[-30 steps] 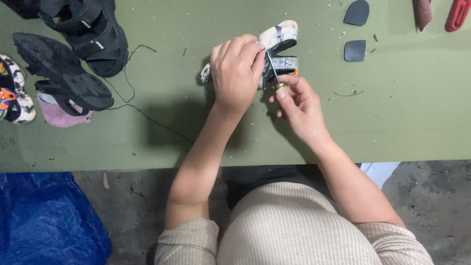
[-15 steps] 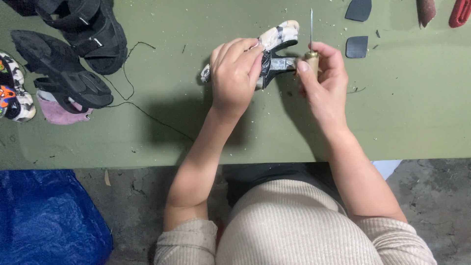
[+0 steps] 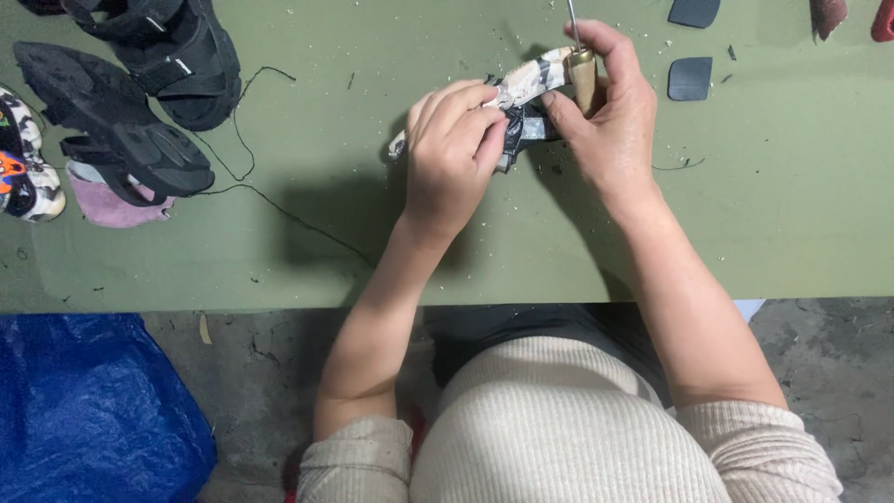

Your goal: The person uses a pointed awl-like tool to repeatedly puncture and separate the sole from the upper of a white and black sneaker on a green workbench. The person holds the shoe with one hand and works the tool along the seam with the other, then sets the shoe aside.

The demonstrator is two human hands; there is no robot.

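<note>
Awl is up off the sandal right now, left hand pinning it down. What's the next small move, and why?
Probably bring the awl back down to the strap beside the left hand's fingertips. The right hand holds its wooden handle with the metal shaft raised clear of the patterned sandal, while the left hand presses that sandal onto the green table, with dark thread trailing away to the left.

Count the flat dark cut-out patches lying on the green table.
2: one dark patch at the top edge, partly cropped, and a second dark patch just below it, right of the right hand. More may lie outside the frame.
</note>
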